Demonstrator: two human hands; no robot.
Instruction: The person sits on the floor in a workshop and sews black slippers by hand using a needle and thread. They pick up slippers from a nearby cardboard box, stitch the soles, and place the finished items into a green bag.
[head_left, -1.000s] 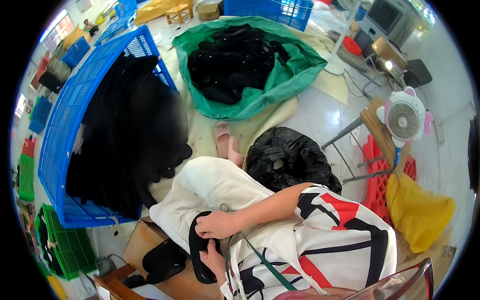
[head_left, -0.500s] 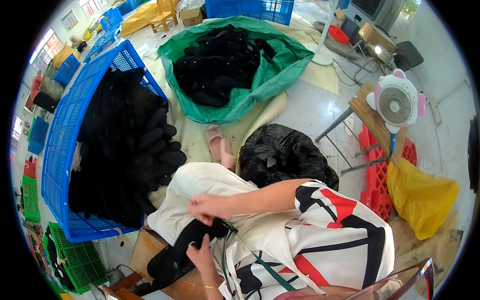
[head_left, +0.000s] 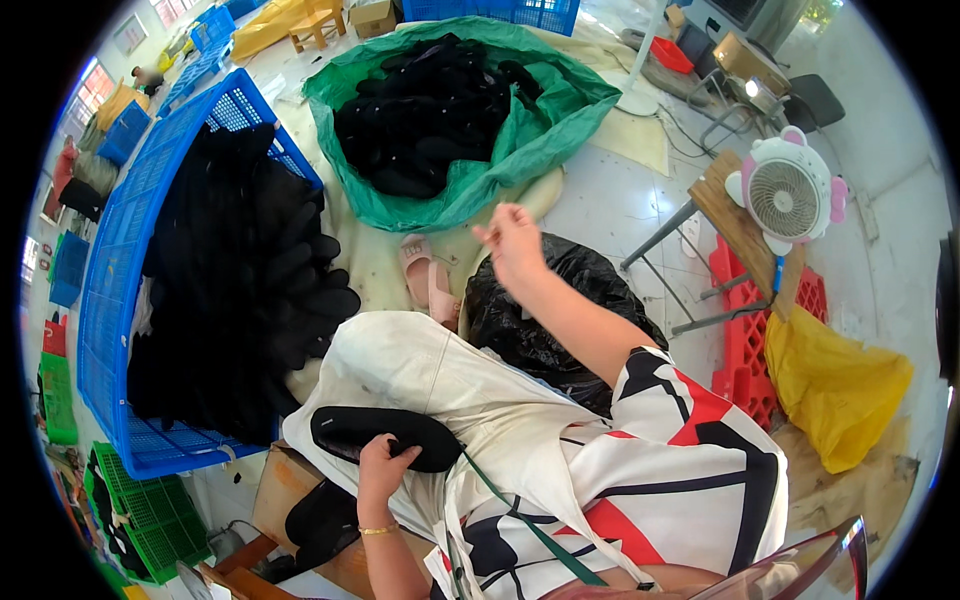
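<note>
My left hand (head_left: 383, 468) grips a flat black insole (head_left: 365, 432) that lies across the cream apron (head_left: 430, 370) on my lap. Raised above a crumpled black plastic bag (head_left: 560, 310), my right hand (head_left: 512, 243) has its fingers pinched together; anything between them is too small to see. It is well apart from the insole, reaching out toward the green sack (head_left: 520, 150) full of black pieces.
A long blue crate (head_left: 105, 300) heaped with black pieces runs along my left. A foot in a pink slipper (head_left: 425, 280) shows ahead. A small fan (head_left: 785, 195) sits on a wooden stool at right, by a red crate (head_left: 745, 335) and a yellow bag (head_left: 830, 385). A green crate (head_left: 140, 515) stands at lower left.
My right hand has left the insole on my lap and risen forward, up over the black bag. My left hand keeps hold of the insole, which now lies flatter.
</note>
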